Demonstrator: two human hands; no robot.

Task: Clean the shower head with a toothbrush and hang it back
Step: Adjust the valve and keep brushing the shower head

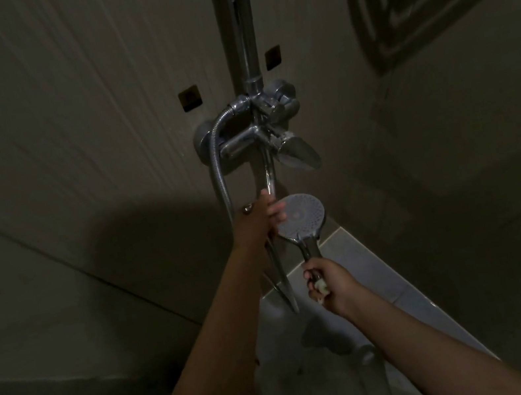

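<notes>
The round chrome shower head point(302, 216) faces me, its nozzle plate up, in the middle of the dim view. My right hand point(332, 287) is closed around the lower end of its handle, where a whitish piece shows between the fingers. My left hand point(261, 219) is at the head's left rim, its fingertips curled against the nozzle plate. A small shiny nub point(247, 209) sticks out at the back of that hand. No toothbrush can be made out clearly in the dark. The metal hose point(217, 170) loops down from the mixer behind my left hand.
The chrome mixer tap point(262, 134) with its lever point(300, 153) is on the wall above the hands, and a riser pipe point(244, 26) goes up from it. A long spout point(281, 263) hangs down between my arms. Tiled walls close in left and right, with pale floor below.
</notes>
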